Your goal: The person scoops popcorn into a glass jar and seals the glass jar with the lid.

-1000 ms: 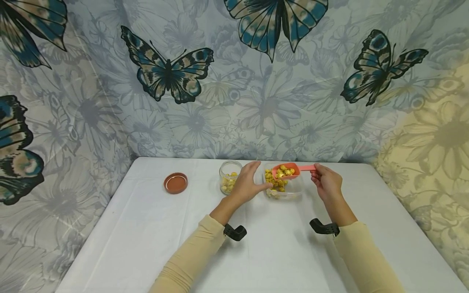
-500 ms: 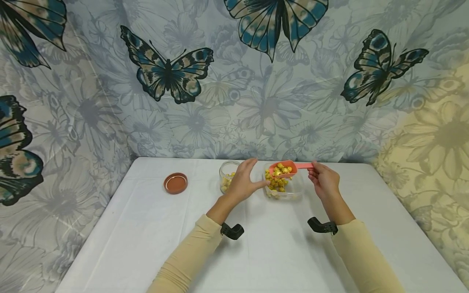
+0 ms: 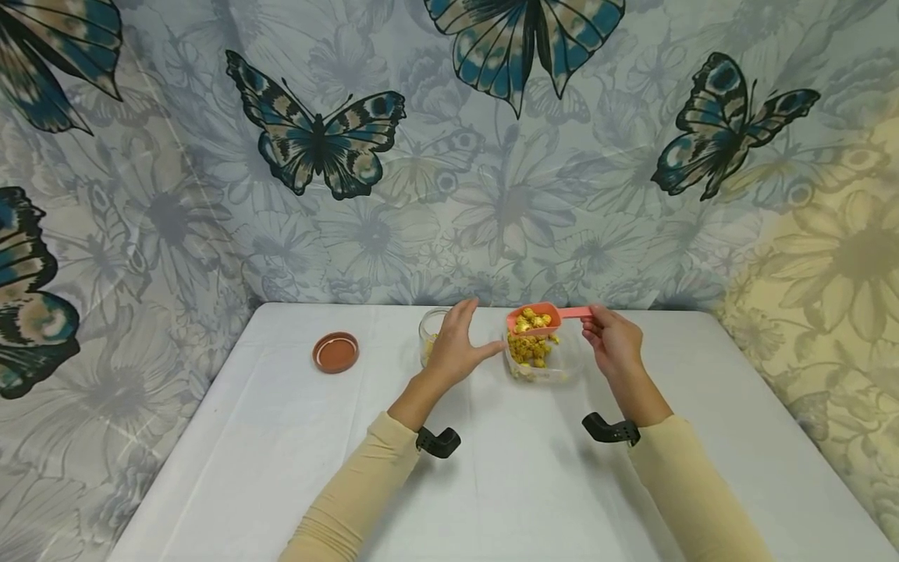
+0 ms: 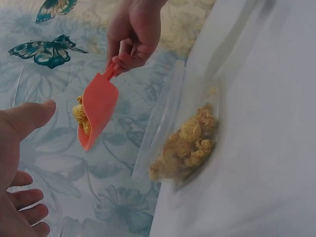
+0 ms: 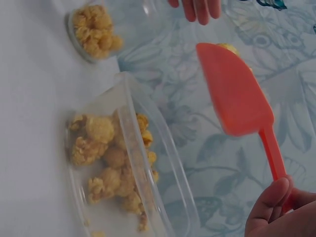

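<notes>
Right hand (image 3: 615,343): grip pinching the red scoop (image 5: 236,94) by its handle (image 5: 271,154), above the plastic container (image 3: 558,376). Left hand (image 3: 453,353): grip wide, near the glass jar (image 3: 425,334). Should the pinch twist, heaped popcorn (image 3: 532,320) could spill onto the worktop (image 3: 499,484).

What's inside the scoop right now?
Popcorn lies in the scoop, which the right hand holds by its handle. The scoop's floor beneath the pieces is covered, so I can't see it.

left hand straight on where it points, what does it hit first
For the left hand, likely the butterfly-print backdrop, though it might brush the glass jar, depth being unclear.
</notes>
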### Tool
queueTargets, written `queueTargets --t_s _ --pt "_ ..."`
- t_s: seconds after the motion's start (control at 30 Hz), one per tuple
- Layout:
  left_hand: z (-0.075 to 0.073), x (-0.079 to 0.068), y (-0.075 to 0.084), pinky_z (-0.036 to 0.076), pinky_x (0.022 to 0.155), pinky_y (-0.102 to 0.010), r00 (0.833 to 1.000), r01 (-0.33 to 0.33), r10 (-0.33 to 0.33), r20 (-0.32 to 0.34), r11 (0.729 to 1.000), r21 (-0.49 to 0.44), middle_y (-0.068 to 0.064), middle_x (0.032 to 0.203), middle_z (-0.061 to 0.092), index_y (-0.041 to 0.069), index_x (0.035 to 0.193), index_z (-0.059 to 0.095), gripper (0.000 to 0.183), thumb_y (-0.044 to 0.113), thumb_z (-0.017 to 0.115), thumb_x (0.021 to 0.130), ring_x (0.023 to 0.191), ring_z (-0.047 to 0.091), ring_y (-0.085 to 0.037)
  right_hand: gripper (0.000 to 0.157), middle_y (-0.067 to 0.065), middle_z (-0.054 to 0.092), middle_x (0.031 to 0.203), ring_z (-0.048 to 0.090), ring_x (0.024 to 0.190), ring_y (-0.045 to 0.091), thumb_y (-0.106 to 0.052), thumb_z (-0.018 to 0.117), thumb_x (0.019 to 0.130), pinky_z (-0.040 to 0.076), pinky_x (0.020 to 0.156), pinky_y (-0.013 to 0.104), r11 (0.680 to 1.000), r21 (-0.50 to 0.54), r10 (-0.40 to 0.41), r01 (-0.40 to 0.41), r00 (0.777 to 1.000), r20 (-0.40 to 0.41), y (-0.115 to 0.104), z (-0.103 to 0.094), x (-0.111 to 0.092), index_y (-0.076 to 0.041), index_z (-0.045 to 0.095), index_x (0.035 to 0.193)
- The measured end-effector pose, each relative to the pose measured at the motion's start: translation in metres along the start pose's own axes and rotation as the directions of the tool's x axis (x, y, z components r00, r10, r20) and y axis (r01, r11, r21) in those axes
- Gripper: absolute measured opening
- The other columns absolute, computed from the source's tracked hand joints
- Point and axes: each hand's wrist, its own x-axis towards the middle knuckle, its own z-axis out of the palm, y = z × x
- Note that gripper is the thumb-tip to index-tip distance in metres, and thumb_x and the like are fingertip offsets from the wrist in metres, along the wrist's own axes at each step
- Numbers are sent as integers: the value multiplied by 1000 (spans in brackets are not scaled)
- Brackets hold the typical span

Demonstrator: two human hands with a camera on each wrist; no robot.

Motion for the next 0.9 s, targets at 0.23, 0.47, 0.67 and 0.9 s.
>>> queueTargets --t_s 0.23,0.47,0.67,0.9 --pt "-5 0 -5 36 114 -51 999 -16 17 -40 999 35 -16 153 35 5 148 36 84 41 75 84 142 35 -35 16 0 66 67 60 59 8 -12 59 97 54 56 18 1000 -8 -13 14 1000 27 0 9 -3 -11 69 84" --pt "-8 -1 -10 36 113 -53 998 27 -26 -60 999 19 -13 155 33 7 149 37 85 42 76 82 143 34 -34 15 1 66 67 60 58 9 -12 59 97 54 55 18 1000 3 -13 13 998 56 2 17 -7 -10 69 86" --pt "-10 -1 -13 35 113 -54 996 60 -60 -59 998 13 -12 156 31 8 150 35 86 42 76 82 143 32 -33 17 3 67 64 62 54 9 -8 59 96 54 53 19 999 49 -10 5 995 95 3 22 -9 -8 70 83" --pt "-13 -1 -14 34 114 -55 994 77 -74 -81 996 40 -12 155 33 9 149 37 85 43 77 81 144 31 -35 12 3 67 67 64 57 9 -10 61 95 56 55 19 999 41 -13 8 992 126 7 31 -15 -8 70 87"
